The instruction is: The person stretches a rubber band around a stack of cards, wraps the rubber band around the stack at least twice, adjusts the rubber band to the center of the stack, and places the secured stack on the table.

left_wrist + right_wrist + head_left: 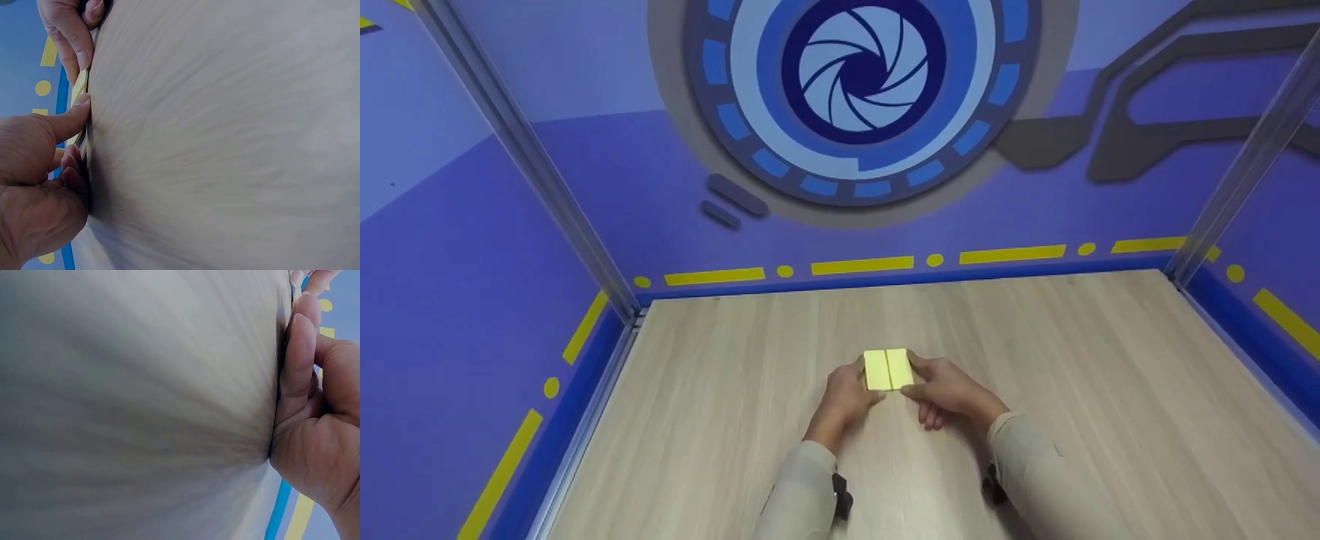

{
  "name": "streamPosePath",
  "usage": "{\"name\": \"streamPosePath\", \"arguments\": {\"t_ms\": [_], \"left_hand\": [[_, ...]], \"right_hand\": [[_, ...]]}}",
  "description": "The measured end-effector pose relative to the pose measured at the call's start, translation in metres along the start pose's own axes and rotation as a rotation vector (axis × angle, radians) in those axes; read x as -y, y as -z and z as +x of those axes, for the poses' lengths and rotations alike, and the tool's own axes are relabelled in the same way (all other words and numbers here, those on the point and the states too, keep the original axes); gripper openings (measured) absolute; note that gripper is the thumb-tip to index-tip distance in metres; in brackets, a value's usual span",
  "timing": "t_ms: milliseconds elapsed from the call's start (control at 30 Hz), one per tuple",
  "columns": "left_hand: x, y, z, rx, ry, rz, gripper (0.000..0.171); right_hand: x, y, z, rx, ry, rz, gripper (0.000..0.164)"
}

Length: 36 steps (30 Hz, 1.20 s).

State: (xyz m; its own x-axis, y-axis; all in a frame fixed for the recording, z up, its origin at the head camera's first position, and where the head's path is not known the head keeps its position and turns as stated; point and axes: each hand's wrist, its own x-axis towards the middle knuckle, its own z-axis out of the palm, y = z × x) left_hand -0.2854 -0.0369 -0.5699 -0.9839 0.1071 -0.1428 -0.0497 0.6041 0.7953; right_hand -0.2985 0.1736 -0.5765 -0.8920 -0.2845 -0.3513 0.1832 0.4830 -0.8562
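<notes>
A small flat yellow square lies at the middle of the table in the head view, with a dark seam down its middle dividing it into two narrow halves. Whether the halves are joined cannot be told. My left hand pinches its left edge, thumb at the near corner. On the opposite edge my right hand grips with thumb and index finger, the other fingers curled below. In the left wrist view the yellow piece shows edge-on between both hands, low at the tabletop. Fingers hide most of it in the right wrist view.
The light wood tabletop spreads around both hands. A blue-purple printed back wall and side walls enclose it, with metal posts at the corners. Dark straps sit at the wrists, over light sleeves.
</notes>
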Motion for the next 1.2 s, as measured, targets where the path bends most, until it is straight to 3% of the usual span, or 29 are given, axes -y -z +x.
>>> {"name": "streamPosePath", "arguments": {"t_ms": [300, 500, 933, 1200], "left_hand": [[0.0017, 0.0024, 0.0018, 0.003, -0.029, 0.008, 0.071], [0.0017, 0.0012, 0.0023, 0.018, -0.029, -0.003, 0.070], [0.0023, 0.0041, 0.0035, 0.002, -0.006, -0.001, 0.069], [0.0025, 0.0024, 0.0030, 0.004, -0.029, -0.021, 0.069]], "right_hand": [[0.0010, -0.0014, 0.0024, 0.014, 0.006, 0.016, 0.084], [0.0006, -0.0002, 0.0005, 0.007, -0.032, 0.017, 0.083], [0.0026, -0.0002, 0.0047, 0.027, -0.026, 0.016, 0.085], [0.0017, 0.0001, 0.0034, 0.028, -0.026, 0.014, 0.085]]}}
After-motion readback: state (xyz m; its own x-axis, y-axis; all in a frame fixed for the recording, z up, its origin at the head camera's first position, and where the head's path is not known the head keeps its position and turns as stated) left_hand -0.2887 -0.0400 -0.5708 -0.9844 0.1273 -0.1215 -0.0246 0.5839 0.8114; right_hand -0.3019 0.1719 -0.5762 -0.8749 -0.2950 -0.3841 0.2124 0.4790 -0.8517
